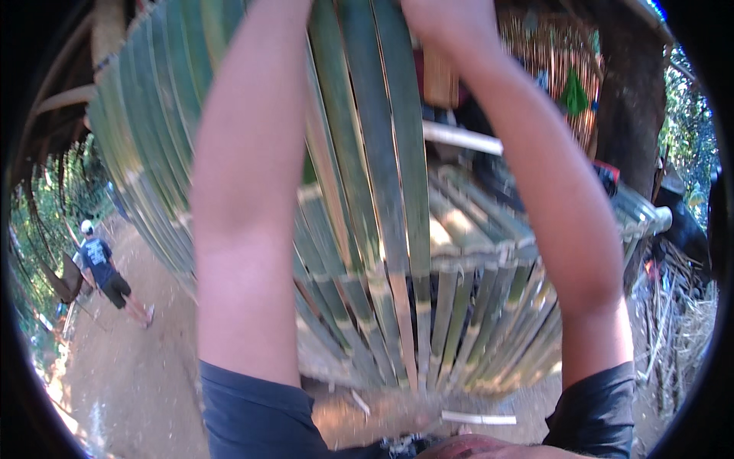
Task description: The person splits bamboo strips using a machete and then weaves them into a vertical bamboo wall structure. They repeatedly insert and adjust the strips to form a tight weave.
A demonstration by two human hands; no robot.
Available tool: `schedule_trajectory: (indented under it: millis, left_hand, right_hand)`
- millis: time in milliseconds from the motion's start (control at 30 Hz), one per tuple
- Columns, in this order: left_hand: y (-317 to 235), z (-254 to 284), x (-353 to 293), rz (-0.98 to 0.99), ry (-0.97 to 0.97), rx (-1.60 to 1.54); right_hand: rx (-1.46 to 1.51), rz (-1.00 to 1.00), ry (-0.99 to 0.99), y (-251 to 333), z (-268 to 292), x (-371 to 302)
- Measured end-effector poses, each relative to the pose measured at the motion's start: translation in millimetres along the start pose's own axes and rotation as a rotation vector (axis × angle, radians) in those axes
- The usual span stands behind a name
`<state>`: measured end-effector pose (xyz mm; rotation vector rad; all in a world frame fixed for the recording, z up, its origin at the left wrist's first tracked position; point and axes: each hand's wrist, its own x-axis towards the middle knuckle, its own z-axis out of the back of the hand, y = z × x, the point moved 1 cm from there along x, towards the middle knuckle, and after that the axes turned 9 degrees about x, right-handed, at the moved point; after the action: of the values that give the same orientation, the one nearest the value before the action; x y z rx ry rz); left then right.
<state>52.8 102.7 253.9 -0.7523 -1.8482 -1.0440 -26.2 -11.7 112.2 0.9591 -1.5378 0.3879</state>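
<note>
Both my arms reach up and forward over a wall of upright split green bamboo slats (368, 153). My left forearm (248, 168) crosses in front of the slats, and its hand lies beyond the upper edge of the picture. Of my right hand (449, 21) only the back part shows at the top, beside the upper end of a wide bamboo slat (407, 138). Its fingers are cut off, so whether it holds that slat cannot be seen. To the right of this slat the upper wall is open. Lower down, the slats cross a horizontal bamboo rail (489, 256).
A person (107, 268) in a dark shirt and white cap stands on the dirt ground (160, 375) at left. A thick post (631, 99) rises at right, near a green leaf-like piece (573, 93). Pale strips (478, 418) lie by my feet; sticks (669, 336) are piled at right.
</note>
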Motion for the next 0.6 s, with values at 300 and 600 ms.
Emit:
schedule_trajectory:
  millis: [300,600]
  left_hand:
    - [-27.8,11.0,7.1,0.162,0.046,-0.03]
    - [-29.3,10.6,0.4,0.208,0.036,-0.152]
  right_hand:
    - [-0.064,0.042,0.01,5.7,10.4,6.6]
    - [-0.146,0.232,0.122,20.0,10.2,15.5]
